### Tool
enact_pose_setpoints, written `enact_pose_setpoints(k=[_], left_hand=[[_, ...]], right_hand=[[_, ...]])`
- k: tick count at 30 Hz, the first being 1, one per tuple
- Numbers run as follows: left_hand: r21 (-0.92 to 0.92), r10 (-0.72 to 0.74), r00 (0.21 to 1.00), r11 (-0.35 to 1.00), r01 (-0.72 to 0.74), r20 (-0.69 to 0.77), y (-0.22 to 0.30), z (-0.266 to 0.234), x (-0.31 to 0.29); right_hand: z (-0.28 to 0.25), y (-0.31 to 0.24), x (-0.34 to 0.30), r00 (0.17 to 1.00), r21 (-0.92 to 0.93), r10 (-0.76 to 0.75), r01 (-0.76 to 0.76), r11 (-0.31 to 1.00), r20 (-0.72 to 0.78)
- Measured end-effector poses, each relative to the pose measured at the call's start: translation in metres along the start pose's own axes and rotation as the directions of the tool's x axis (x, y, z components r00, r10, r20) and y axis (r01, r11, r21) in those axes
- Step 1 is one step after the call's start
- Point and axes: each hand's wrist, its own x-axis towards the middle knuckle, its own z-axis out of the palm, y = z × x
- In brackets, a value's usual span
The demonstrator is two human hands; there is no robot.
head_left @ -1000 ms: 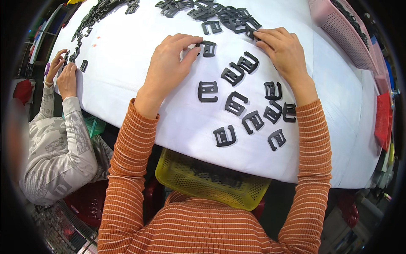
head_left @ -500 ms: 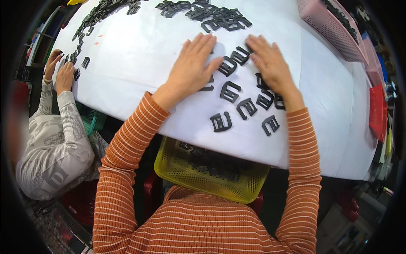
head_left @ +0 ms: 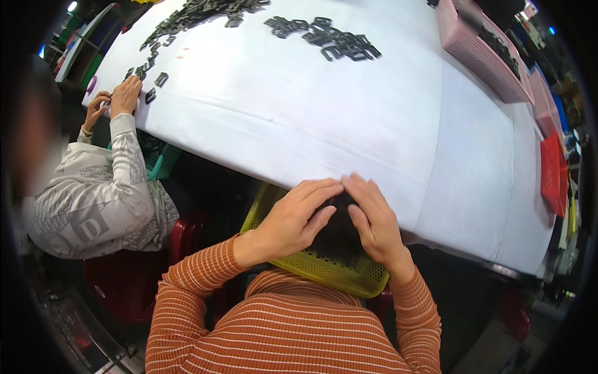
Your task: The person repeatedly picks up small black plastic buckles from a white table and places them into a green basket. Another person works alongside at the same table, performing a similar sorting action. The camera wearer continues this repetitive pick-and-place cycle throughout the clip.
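Observation:
At the table's front edge my left hand (head_left: 293,218) and my right hand (head_left: 377,221) meet at the fingertips, palms turned inward, fingers extended. Below them, against my body, is a yellow perforated basket (head_left: 321,269). Dark pieces (head_left: 341,240) show blurred in the gap between my hands, over the basket; whether they touch my palms is hidden. Farther off on the white tabletop (head_left: 374,131) lies a loose cluster of black plastic buckles (head_left: 336,41).
Beyond, at the left, a larger heap of black buckles (head_left: 199,17) trails toward a co-worker's hands (head_left: 124,96). A teal basket (head_left: 162,159) sits beside that person. Pink baskets (head_left: 479,56) and a red tray (head_left: 553,174) line the right side.
Both hands have drawn back from mid-table to the front edge and come together. The scattered buckles that lay between them are gone from the tabletop. The view has shifted slightly.

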Motion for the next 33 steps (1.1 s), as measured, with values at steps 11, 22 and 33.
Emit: enact_pose_setpoints(k=[11,22,33], left_hand=[[0.497,-0.021,0.868,0.813,0.303,-0.495,-0.215,-0.129,0.247],[0.376,0.369,0.927,0.87,-0.319,-0.067,-0.112,0.025,0.258],[0.253,0.349,0.922,0.889,-0.382,0.167,-0.05,-0.002,0.112]], right_hand=[[-0.04,0.059,0.056,1.0,-0.281,0.0,-0.008,0.96,-0.028],[-0.06,0.126,0.148,0.976,-0.226,0.029,-0.079,0.971,-0.218],[-0.096,0.097,0.031,0.993,-0.366,0.047,-0.084,0.927,-0.109]])
